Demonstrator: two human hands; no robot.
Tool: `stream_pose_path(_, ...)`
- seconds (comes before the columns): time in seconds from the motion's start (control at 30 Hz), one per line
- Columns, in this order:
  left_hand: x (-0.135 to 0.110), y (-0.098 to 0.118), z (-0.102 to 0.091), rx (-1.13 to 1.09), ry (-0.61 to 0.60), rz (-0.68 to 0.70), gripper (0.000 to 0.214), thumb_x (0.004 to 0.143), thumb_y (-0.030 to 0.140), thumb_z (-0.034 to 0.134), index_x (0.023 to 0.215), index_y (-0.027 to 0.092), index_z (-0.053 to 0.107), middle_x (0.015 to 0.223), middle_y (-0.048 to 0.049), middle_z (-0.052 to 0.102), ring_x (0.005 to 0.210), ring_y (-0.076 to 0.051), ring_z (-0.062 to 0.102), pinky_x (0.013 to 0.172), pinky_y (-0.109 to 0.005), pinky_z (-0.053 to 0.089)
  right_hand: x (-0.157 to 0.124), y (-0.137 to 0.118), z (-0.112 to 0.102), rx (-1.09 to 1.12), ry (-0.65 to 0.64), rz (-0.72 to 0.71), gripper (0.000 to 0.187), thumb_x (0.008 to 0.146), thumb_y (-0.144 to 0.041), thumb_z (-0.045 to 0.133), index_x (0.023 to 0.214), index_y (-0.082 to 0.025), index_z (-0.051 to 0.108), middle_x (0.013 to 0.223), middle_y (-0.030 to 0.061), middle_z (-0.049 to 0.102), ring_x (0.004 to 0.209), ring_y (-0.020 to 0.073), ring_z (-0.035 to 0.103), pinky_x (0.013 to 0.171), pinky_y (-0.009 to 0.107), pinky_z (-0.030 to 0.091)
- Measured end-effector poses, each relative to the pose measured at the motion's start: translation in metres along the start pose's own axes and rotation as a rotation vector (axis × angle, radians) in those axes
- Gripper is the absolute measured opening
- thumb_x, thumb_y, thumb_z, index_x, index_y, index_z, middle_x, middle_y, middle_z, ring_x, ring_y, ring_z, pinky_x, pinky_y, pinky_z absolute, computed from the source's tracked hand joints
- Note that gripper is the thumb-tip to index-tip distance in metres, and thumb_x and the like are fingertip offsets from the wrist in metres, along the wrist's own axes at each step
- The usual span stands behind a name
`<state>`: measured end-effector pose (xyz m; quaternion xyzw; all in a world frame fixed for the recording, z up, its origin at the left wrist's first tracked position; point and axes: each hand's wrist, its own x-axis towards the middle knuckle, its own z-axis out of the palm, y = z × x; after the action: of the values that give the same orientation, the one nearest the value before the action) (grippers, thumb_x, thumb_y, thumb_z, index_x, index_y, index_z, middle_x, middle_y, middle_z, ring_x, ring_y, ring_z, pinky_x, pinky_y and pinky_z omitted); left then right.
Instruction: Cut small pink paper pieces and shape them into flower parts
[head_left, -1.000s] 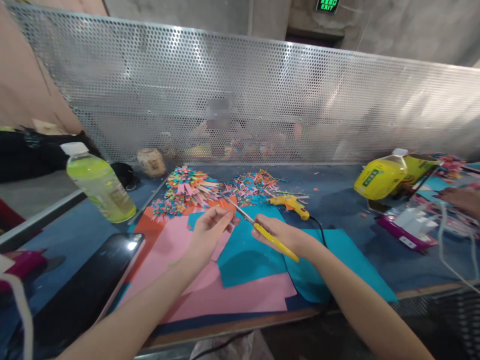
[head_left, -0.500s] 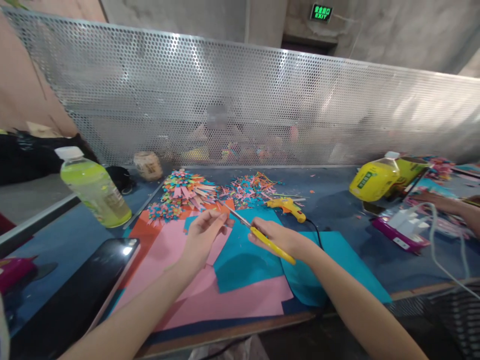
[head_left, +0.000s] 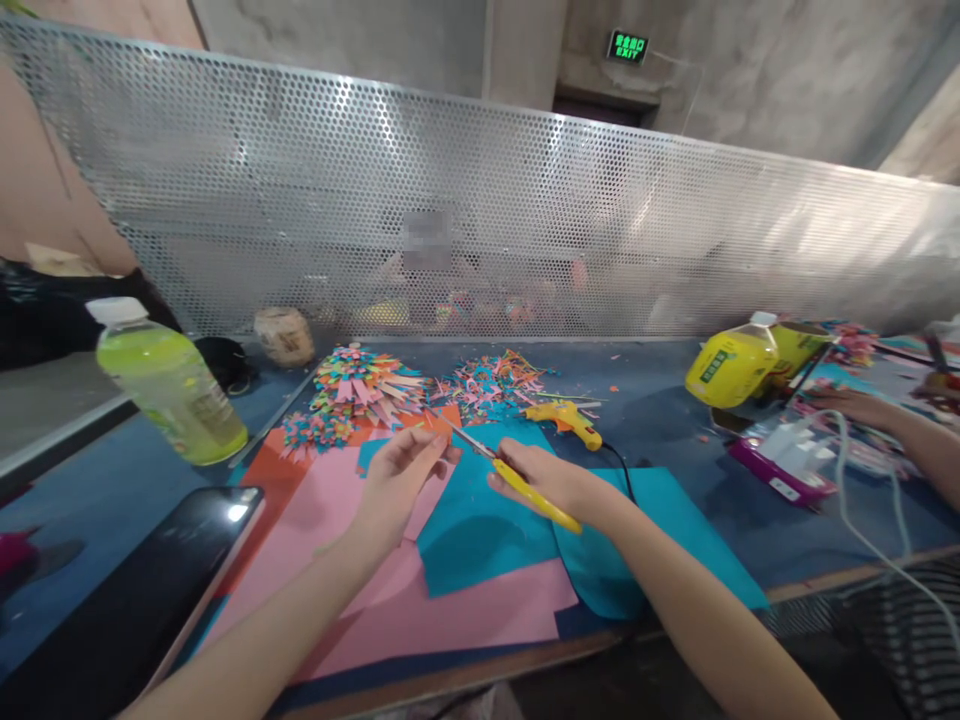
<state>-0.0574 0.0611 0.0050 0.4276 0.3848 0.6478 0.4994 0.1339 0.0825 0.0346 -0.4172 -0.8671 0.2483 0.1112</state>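
Observation:
Yellow-handled scissors [head_left: 534, 494] are gripped in my right hand [head_left: 541, 480], their blades pointing up and left, close to my left fingertips. My left hand [head_left: 409, 462] is closed in a pinch above the pink paper [head_left: 322, 520]; whatever is between its fingertips is too small to make out. Under and beside my hands lie blue paper sheets [head_left: 480, 540] and orange paper [head_left: 262, 470]. Just beyond them are a cluster of folded coloured paper strips [head_left: 367, 385] and a loose pile of thin curled strips [head_left: 491, 385]. A yellow glue gun [head_left: 566, 418] lies right of the pile.
A green drink bottle [head_left: 169, 385] and a black phone [head_left: 142, 590] are on the left. To the right are a yellow bottle [head_left: 731, 362], a purple box with white plugs [head_left: 780, 475] and a co-worker's hand [head_left: 855, 405]. A perforated metal screen [head_left: 480, 220] stands behind the table.
The view has turned slightly right, so everything sits a little further left. Both hands keep nearly the same pose, with the scissors beside my left fingertips. More of the co-worker's side shows.

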Motion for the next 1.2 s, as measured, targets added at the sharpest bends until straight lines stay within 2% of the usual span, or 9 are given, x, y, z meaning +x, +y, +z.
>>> stream_pose_path(0.3,0.002,0.004,0.000,-0.003,0.028,0.018,0.017,0.064,0.029,0.067,0.066,0.017,0.055,0.061,-0.0007,0.063,0.064,-0.014,0.060,0.053,-0.022,0.041,0.000,-0.003,-0.004,-0.012,0.003,0.014,0.041,0.079,-0.060,0.033,0.078,-0.019,0.039,0.067,-0.0003,0.049,0.056,0.0113,0.044,0.051,0.024,0.031)
stream_pose_path(0.63,0.004,0.011,0.001,-0.030,0.082,0.015,0.017,0.060,0.027,0.069,0.063,0.016,0.057,0.059,0.0008,0.061,0.060,-0.011,0.057,0.052,-0.021,0.041,0.001,0.000,-0.005,0.001,0.014,-0.008,0.036,0.080,-0.054,0.037,0.072,-0.019,0.037,0.063,-0.0018,0.047,0.054,0.0106,0.043,0.048,0.024,0.031)
stream_pose_path(0.97,0.006,0.012,-0.002,-0.041,0.060,0.066,0.013,0.062,0.024,0.069,0.064,0.017,0.057,0.061,0.0018,0.061,0.058,-0.009,0.056,0.056,-0.021,0.043,0.001,0.000,-0.006,-0.008,-0.009,0.004,0.041,0.079,-0.060,0.032,0.074,-0.020,0.036,0.064,-0.0019,0.045,0.055,0.0111,0.042,0.051,0.026,0.031)
stream_pose_path(1.2,0.003,0.008,0.000,0.032,0.027,0.056,0.016,0.063,0.025,0.067,0.063,0.017,0.054,0.059,0.0017,0.058,0.054,-0.009,0.052,0.056,-0.022,0.043,0.003,0.005,-0.005,0.009,-0.005,0.008,0.041,0.079,-0.060,0.033,0.076,-0.020,0.039,0.065,-0.0015,0.048,0.057,0.0116,0.044,0.052,0.026,0.032)
